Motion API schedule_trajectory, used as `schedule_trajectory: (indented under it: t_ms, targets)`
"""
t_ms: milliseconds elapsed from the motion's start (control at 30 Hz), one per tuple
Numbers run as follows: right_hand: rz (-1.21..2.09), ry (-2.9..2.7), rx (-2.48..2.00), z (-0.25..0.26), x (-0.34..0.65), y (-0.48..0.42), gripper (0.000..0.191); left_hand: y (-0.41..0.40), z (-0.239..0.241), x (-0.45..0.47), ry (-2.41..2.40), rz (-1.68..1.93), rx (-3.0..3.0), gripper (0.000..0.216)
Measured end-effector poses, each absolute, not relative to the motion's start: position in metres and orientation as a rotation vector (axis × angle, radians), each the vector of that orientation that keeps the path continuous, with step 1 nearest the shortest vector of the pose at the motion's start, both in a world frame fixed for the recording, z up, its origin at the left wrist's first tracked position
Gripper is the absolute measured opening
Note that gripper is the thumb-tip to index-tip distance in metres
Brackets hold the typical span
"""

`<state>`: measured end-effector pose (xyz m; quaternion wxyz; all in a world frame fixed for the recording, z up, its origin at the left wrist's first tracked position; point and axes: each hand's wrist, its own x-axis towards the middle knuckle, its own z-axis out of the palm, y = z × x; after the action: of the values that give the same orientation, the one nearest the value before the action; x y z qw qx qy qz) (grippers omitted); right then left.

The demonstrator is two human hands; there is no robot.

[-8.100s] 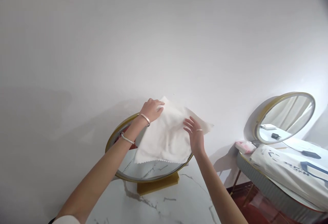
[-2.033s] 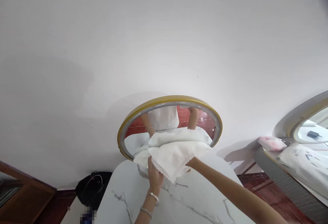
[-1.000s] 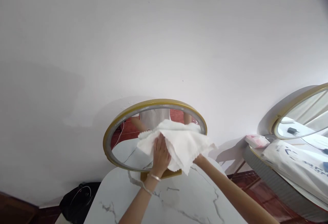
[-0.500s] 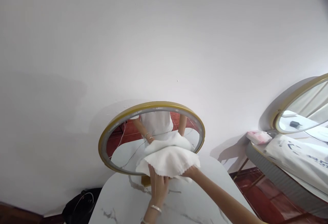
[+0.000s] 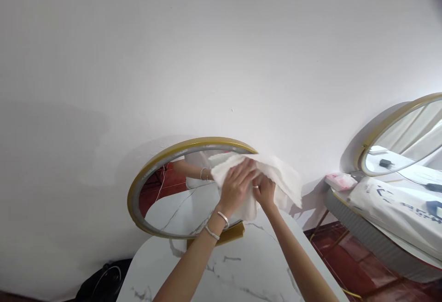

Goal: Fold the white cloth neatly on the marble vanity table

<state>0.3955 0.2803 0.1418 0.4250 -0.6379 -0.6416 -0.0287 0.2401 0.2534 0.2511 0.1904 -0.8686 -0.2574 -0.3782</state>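
Note:
A white cloth (image 5: 285, 177) is bunched over the right side of a round, gold-rimmed mirror (image 5: 193, 144), covering part of its glass and rim. My left hand (image 5: 238, 184), with bracelets at the wrist, is closed on the cloth, its fingers bent over the folds. Close beside it, my right hand (image 5: 265, 192) grips the cloth with curled fingers and wears a ring. The mirror leans back on a gold base (image 5: 229, 235) upon a white marble-patterned table (image 5: 238, 276). My left arm and the tabletop reflect in the uncovered glass.
Behind the mirror rises a plain white wall (image 5: 193, 62). At right, a second table (image 5: 373, 237) bears another gold-rimmed mirror (image 5: 407, 141), a pink-and-white packet (image 5: 340, 181) and a printed white bag (image 5: 397, 210). A black item (image 5: 103, 281) lies low at left.
Both hands and the cloth have shifted right across the mirror to its right rim. The left hand has come up onto the cloth, and the right hand shows from beneath it.

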Motion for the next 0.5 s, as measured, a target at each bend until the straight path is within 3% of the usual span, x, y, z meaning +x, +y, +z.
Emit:
schedule_trajectory:
  t_ms: [100,233,300,433,500]
  targets:
    - [-0.064,-1.447,-1.64,0.096,0.395,0.242,0.06,0.252,0.204,0.251,-0.666,-0.876,-2.647,0.039]
    - [0.508,-1.274,-1.697,0.018,0.39,0.186,0.056,0.237,0.124,0.229,-0.733,-0.795,-2.756,0.034]
    - [0.633,-1.207,-1.737,-0.011,0.388,0.16,0.051,0.221,0.088,0.204,-0.814,-0.772,-2.787,0.035]
    - [0.817,-0.942,-1.512,-0.041,0.387,0.123,0.058,0.18,0.039,0.153,-0.938,-0.664,-2.896,0.038]
    - [0.949,-0.823,-1.342,-0.044,0.389,0.116,0.072,0.16,0.025,0.135,-1.027,-0.607,-2.982,0.042]
